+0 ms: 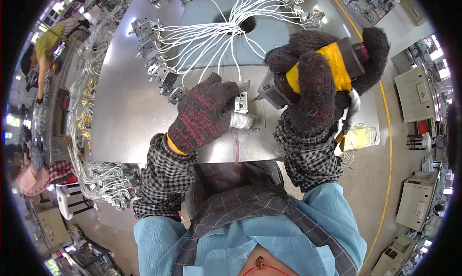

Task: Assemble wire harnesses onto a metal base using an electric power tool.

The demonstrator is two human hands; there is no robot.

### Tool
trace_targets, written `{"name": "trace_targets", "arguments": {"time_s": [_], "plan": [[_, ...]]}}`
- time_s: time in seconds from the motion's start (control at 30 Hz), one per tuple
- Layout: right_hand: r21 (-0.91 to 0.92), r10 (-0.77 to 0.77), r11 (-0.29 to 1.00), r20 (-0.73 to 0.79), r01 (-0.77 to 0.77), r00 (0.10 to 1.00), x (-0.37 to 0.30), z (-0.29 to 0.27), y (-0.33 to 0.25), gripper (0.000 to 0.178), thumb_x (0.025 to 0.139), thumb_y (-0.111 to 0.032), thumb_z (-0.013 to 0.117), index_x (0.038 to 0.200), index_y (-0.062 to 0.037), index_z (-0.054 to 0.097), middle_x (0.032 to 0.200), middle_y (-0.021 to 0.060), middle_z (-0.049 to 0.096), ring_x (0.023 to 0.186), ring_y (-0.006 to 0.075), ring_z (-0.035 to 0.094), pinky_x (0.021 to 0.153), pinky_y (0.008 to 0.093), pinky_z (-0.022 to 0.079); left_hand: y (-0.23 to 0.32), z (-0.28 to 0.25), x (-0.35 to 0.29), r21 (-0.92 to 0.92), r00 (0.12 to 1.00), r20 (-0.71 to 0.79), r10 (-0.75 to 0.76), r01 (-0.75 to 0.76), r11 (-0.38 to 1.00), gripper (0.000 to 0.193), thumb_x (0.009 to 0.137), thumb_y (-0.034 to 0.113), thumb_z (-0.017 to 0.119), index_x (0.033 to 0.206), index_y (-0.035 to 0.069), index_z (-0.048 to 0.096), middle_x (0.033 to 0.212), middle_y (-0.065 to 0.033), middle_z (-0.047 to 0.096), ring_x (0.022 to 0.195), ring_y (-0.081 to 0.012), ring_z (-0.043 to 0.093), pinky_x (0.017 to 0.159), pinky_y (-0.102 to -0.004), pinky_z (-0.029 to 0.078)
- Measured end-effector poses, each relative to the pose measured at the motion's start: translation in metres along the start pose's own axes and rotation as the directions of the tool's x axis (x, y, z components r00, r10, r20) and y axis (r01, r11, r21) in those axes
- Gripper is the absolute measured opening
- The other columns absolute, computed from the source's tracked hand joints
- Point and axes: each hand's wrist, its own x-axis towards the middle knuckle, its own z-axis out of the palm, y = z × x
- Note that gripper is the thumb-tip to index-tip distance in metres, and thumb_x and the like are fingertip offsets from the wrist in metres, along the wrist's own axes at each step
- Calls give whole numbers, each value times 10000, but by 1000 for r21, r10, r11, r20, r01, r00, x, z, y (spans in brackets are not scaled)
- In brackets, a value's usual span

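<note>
My left hand (202,113), in a dark knitted glove with red flecks, pinches a small metal terminal housing (241,102) near the front of the steel table. White material wraps the thumb tip. A white wire (239,66) runs down to the housing from the bundle. My right hand (315,90), gloved too, is wrapped around a black power screwdriver (337,66) with yellow on its body. The tool lies sideways, its bit (257,99) pointing left at the housing. Whether the bit touches it, I cannot tell.
White wires (233,28) fan out from a dark hole in a blue-grey plate (197,16). Several metal housings (159,69) line their left ends. A clear tray with something yellow (360,137) sits at the table's right edge. Wire harnesses (103,179) hang at left, where other people (43,50) work.
</note>
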Motion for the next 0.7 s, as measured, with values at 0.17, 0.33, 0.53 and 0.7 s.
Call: {"name": "trace_targets", "arguments": {"time_s": [0.17,0.33,0.53,0.7], "plan": [[-8,50,999,135,-50,990,-5,3,2,630,913,-163,654,1438,-64,320,1037,174,638,828,232,681,731,358,604,-1,-2,0,34,997,67,-30,28,999,636,682,421,822,1204,101,651,894,-135,650,847,-306,642,727,-420,505],[-113,88,991,114,-75,990,-13,9,12,726,891,-73,616,1478,-132,192,917,201,649,693,272,679,603,383,607,6,-16,-4,-124,982,179,-55,78,989,737,666,414,818,1293,97,594,1036,-143,651,930,-312,633,777,-443,494],[-131,261,962,175,-241,949,-21,14,11,693,913,-109,593,1472,-115,183,928,216,646,673,273,674,603,396,602,-4,-29,-16,628,923,358,-138,-129,768,633,699,323,758,1289,176,582,1200,-100,615,1061,-304,595,906,-453,442],[-117,309,949,181,-291,934,-20,13,9,669,931,-139,574,1467,-100,175,936,228,643,657,274,669,602,406,598,1,-30,-16,576,944,330,25,-222,787,463,771,263,706,1217,168,620,1205,-95,613,1063,-270,604,917,-437,452]]}}
